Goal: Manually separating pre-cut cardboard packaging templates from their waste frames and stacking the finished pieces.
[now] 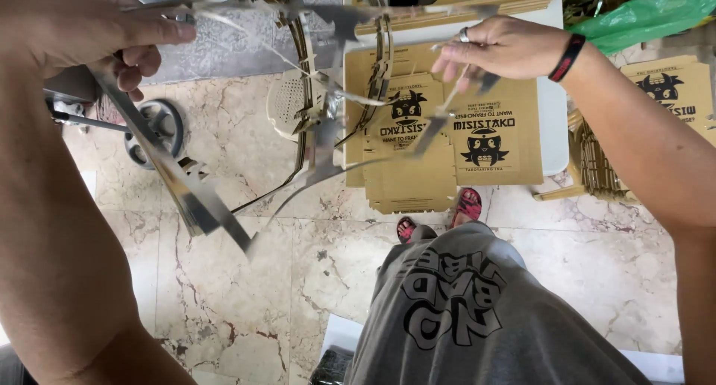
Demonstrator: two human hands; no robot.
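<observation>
My left hand [89,27] is at the upper left, closed around the top of a long flat metal strip [175,176] that slants down toward the floor. My right hand [500,49], with a ring and a dark wristband, pinches a thin metal piece [447,109] at the upper right. Between the hands hangs a tangle of thin metal strips and wires [328,116], part of one frame-like assembly. How the pieces join is hard to tell.
Stacks of flat brown printed cardboard boxes [440,146] lie on a white table [553,131] ahead; more lie at the right [671,86]. A wheel [153,131] of a cart is at the left. Marble floor [246,295], my grey shirt [477,310], red sandals [468,204], green bag [656,12].
</observation>
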